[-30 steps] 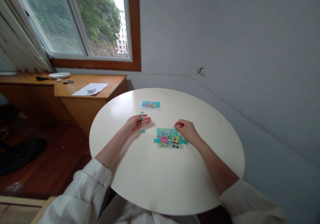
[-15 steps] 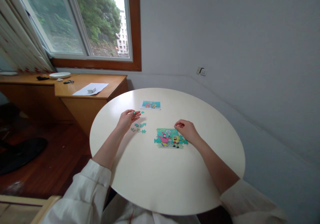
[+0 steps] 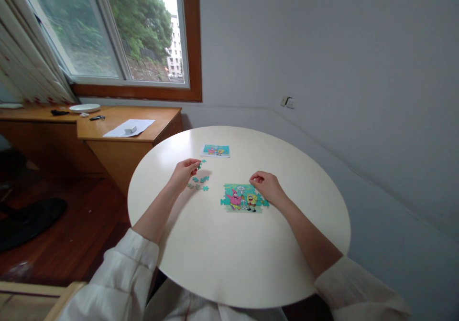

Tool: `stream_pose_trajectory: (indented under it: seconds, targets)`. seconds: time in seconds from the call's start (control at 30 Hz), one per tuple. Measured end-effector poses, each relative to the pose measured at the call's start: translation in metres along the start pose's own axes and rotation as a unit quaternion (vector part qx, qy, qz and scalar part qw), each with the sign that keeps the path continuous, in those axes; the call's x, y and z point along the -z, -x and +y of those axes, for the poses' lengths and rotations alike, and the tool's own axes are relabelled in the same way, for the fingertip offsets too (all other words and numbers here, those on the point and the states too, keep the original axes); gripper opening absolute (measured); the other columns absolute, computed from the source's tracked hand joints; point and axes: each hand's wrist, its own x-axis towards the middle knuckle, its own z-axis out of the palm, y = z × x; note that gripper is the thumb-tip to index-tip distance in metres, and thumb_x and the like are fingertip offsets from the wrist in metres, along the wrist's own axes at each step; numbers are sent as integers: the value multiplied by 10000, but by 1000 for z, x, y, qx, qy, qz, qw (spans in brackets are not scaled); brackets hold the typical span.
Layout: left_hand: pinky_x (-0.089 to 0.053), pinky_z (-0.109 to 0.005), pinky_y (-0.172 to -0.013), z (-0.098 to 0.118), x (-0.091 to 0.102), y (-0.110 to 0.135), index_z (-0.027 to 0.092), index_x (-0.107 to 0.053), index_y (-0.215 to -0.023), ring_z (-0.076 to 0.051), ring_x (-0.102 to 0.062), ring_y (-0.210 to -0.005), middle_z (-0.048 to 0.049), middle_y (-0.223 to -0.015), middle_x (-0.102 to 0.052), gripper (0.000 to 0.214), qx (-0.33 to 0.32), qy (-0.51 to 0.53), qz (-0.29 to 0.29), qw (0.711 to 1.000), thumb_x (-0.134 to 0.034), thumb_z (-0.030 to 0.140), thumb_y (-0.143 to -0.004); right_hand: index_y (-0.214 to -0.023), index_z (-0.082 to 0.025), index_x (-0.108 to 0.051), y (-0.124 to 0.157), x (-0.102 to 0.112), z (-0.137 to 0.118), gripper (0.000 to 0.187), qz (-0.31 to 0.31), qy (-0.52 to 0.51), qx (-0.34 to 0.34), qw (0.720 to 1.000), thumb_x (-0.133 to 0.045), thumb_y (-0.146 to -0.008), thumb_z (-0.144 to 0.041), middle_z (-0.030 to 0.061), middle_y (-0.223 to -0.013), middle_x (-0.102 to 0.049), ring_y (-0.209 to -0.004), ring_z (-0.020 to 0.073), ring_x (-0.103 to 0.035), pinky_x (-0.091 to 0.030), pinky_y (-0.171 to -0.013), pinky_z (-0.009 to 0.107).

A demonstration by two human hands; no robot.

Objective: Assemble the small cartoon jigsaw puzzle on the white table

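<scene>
A partly assembled jigsaw puzzle (image 3: 239, 199) with cartoon figures lies flat on the round white table (image 3: 229, 254). Its outer edges are uneven, with tabs sticking out left and right. My left hand (image 3: 186, 170) is raised left of it, thumb and fingers pinched on a small green puzzle piece (image 3: 199, 166). Under that hand several loose puzzle pieces (image 3: 205, 188) lie scattered. My right hand (image 3: 267, 186) rests at the puzzle's upper right corner, its fingers curled together; anything inside them is hidden.
Behind the left hand lies a picture card (image 3: 216, 151) with the same cartoon scene. A wooden desk (image 3: 165, 118) stands at the back left, bearing a sheet of paper (image 3: 116, 130) and a white plate (image 3: 85, 108). A wall closes off the right side.
My left hand has turned and closed from spread fingers into a pinch, shifting slightly right with the puzzle piece. My right hand and the assembled puzzle look unmoved.
</scene>
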Motion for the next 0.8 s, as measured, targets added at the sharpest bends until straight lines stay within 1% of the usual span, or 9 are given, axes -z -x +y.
stream_pose_trajectory:
  seconds: [0.1, 0.2, 0.3, 0.43, 0.63, 0.73, 0.8]
  targets:
    - [-351, -205, -514, -1, -5, 4, 110, -604, -679, -63, -449, -494, 17, -532, -515, 184, 5, -17, -37, 999, -696, 218, -563, -650, -166, -605, 0, 0, 0, 131, 1, -1, 1, 1000, -520, -645, -265, -14, -531, -508, -514, 107, -446, -349, -505, 222]
    - [-367, -213, -516, -4, -9, 6, 112, -593, -649, -74, -473, -494, 9, -528, -536, 216, 10, -51, -59, 997, -724, 239, -533, -652, -165, -607, 0, 0, 0, 136, 2, 0, 2, 1000, -520, -645, -270, -13, -533, -511, -516, 107, -448, -351, -506, 223]
    - [-370, -210, -509, -6, -12, 6, 111, -586, -620, -73, -477, -479, 8, -513, -544, 216, 12, -78, -68, 995, -729, 243, -526, -655, -164, -608, 0, 0, -2, 137, 3, 0, -2, 1000, -520, -646, -269, -15, -531, -506, -521, 108, -449, -352, -509, 223]
    - [-385, -209, -517, -8, -13, 6, 111, -589, -611, -73, -491, -480, 1, -517, -560, 166, 8, -101, -67, 993, -705, 217, -556, -649, -163, -604, 1, 1, -4, 125, 2, 1, -8, 1000, -524, -643, -259, -15, -529, -505, -523, 108, -452, -351, -512, 221]
    - [-424, -238, -545, -10, -16, 9, 115, -589, -623, -106, -544, -513, -24, -547, -600, 175, 1, -92, -96, 991, -708, 227, -563, -679, -162, -610, 0, 1, -3, 156, 15, -7, -1, 1000, -500, -678, -273, -12, -542, -521, -518, 106, -452, -357, -511, 222]
    - [-447, -255, -581, -11, -24, 15, 120, -588, -621, -120, -565, -538, -25, -546, -605, 161, -4, -83, -109, 991, -700, 226, -574, -715, -154, -617, 0, 0, -5, 202, 24, -21, 5, 999, -491, -710, -312, 7, -588, -560, -545, 114, -474, -374, -532, 229]
    - [-456, -260, -604, -12, -31, 20, 123, -592, -619, -123, -573, -556, -26, -554, -608, 135, -14, -81, -124, 989, -689, 212, -588, -758, -148, -629, 1, -1, -9, 243, 12, -44, 21, 999, -481, -733, -338, 22, -636, -590, -573, 118, -494, -388, -555, 233]
